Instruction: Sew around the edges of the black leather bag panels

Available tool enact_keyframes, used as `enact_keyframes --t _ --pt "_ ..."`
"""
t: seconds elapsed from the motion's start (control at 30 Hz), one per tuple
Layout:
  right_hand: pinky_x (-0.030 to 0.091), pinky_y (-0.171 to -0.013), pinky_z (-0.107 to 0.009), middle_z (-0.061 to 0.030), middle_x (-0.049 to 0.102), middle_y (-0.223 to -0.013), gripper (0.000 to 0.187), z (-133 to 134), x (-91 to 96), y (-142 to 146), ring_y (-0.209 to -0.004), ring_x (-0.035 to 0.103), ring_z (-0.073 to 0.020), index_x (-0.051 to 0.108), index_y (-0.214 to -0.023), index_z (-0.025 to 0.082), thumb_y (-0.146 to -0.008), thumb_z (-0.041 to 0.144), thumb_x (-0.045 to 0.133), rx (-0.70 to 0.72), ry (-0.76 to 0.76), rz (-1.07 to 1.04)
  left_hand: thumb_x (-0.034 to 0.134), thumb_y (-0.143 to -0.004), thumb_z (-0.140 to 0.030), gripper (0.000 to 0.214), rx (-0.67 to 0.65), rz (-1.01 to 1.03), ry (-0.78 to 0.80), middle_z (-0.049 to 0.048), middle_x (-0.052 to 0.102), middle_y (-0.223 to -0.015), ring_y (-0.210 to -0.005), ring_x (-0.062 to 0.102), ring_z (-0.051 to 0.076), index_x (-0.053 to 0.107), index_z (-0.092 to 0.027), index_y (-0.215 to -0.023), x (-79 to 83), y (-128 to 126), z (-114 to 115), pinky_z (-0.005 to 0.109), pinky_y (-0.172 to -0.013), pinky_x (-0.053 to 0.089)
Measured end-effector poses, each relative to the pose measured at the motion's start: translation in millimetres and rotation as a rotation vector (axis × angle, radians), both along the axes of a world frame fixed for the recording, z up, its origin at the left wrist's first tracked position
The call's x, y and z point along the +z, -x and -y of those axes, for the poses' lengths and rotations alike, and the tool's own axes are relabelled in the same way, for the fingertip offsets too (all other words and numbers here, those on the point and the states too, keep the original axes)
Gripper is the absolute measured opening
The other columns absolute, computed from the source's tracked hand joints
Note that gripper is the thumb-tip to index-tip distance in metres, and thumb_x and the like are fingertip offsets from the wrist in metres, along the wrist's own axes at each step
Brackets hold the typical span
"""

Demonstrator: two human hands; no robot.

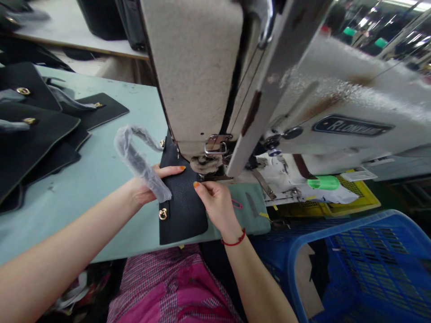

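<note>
A black leather bag panel (185, 204) lies under the head of a sewing machine (198, 67), its right edge close to the presser foot. Gold metal fittings (163, 214) join a plastic-wrapped handle (134, 157) to the panel, and the handle arches up to the left. My left hand (150, 186) reaches beneath the handle, its thumb pressing on the panel's upper face; its other fingers are partly hidden. With thumb and bent fingers, my right hand (215, 202) pinches the panel's right edge just in front of the needle area.
More black panels with wrapped handles (37, 130) are piled on the pale green table (117, 103) at left. A blue plastic basket (363, 260) holding scraps stands at lower right. Behind it is a yellow tray (360, 197). Small pink scissors-like loops (237, 204) lie beside my right hand.
</note>
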State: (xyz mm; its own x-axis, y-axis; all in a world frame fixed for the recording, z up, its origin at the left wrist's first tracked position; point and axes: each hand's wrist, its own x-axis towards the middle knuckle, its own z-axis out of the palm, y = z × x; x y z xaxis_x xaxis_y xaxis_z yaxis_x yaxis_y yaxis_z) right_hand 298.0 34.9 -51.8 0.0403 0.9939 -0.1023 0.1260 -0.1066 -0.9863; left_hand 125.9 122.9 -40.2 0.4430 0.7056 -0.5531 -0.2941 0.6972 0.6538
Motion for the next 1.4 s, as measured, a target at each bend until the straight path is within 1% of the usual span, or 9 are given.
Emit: enact_keyframes --t 0.13,0.37,0.6,0.83,0.97,1.03,1.13,1.27,1.4 --pt "0.026 -0.052 -0.024 0.0026 0.038 -0.061 0.042 0 0.5 0 -0.056 0.032 -0.0097 0.055 -0.063 0.017 -0.090 0.048 0.057 -0.009 -0.005 0.023 0.077 -0.071 -0.009 0.037 -0.030 0.018 -0.015 0.0127 0.079 -0.098 -0.091 0.076 0.033 0.076 -0.015 -0.107 -4.0 1 -2 0.041 -0.086 0.063" --pt "0.024 -0.052 -0.024 0.0029 0.034 -0.059 0.044 -1 3.3 1 -0.056 0.031 -0.0100 0.052 -0.061 0.017 -0.091 0.049 0.055 -0.026 -0.024 0.093 0.072 -0.074 -0.008 0.026 -0.030 0.006 -0.004 0.0124 0.079 -0.079 -0.067 0.076 0.027 0.077 -0.011 -0.099 -4.3 1 -1 0.036 -0.070 0.065" --pt "0.025 -0.053 -0.024 0.0022 0.042 -0.058 0.041 1 6.5 2 -0.057 0.036 -0.0108 0.060 -0.064 0.016 -0.092 0.046 0.055 -0.059 -0.045 0.186 0.071 -0.077 -0.009 0.027 -0.055 -0.016 -0.025 0.0131 0.079 -0.086 -0.073 0.077 0.028 0.076 -0.012 -0.104 -4.6 3 -3 0.038 -0.077 0.065" --pt "0.030 -0.058 -0.025 -0.0016 0.061 -0.068 0.034 4 10.6 6 -0.063 0.051 -0.0133 0.064 -0.074 0.016 -0.098 0.038 0.054 -0.073 -0.056 0.384 0.068 -0.079 -0.007 0.017 -0.023 -0.066 0.016 0.0125 0.079 -0.082 -0.068 0.076 0.025 0.076 -0.011 -0.093 5.3 -1 0 0.035 -0.074 0.065" --pt "0.034 -0.063 -0.024 -0.0055 0.070 -0.081 0.027 2 29.1 -1 -0.072 0.060 -0.0146 0.068 -0.082 0.015 -0.100 0.027 0.053 0.017 0.019 0.563 0.065 -0.078 -0.002 0.020 0.113 -0.073 0.045 0.0135 0.078 -0.075 -0.060 0.074 0.025 0.075 -0.007 -0.095 4.8 -7 11 0.036 -0.069 0.065" --pt "0.033 -0.063 -0.025 -0.0066 0.072 -0.084 0.026 0 42.9 -8 -0.076 0.063 -0.0153 0.069 -0.083 0.015 -0.101 0.026 0.053 0.098 0.061 0.676 0.063 -0.078 0.000 0.022 0.233 -0.057 0.047 0.0139 0.078 -0.076 -0.059 0.074 0.024 0.075 -0.004 -0.097 3.6 -14 25 0.036 -0.070 0.066" --pt "0.033 -0.063 -0.026 -0.0085 0.074 -0.090 0.027 -5 60.9 -20 -0.081 0.065 -0.0173 0.072 -0.087 0.017 -0.101 0.029 0.053 0.163 0.085 0.866 0.062 -0.080 0.001 0.025 0.450 0.027 0.049 0.0126 0.079 -0.085 -0.070 0.076 0.024 0.074 -0.005 -0.101 3.7 -32 49 0.037 -0.080 0.065" --pt "0.033 -0.063 -0.027 -0.0094 0.075 -0.094 0.027 -10 72.2 -28 -0.084 0.067 -0.0198 0.074 -0.091 0.018 -0.100 0.034 0.055 0.131 0.073 1.015 0.058 -0.084 -0.001 0.023 0.660 0.160 0.130 0.0125 0.079 -0.093 -0.082 0.077 0.025 0.073 -0.004 -0.101 7.1 -60 71 0.039 -0.093 0.061" --pt "0.031 -0.060 -0.028 -0.0094 0.076 -0.091 0.031 -14 72.5 -29 -0.082 0.068 -0.0206 0.075 -0.089 0.018 -0.100 0.038 0.054 0.087 0.073 1.054 0.058 -0.083 -0.001 0.027 0.729 0.223 0.169 0.0139 0.079 -0.096 -0.093 0.076 0.027 0.072 -0.003 -0.107 9.3 -72 75 0.041 -0.100 0.058"
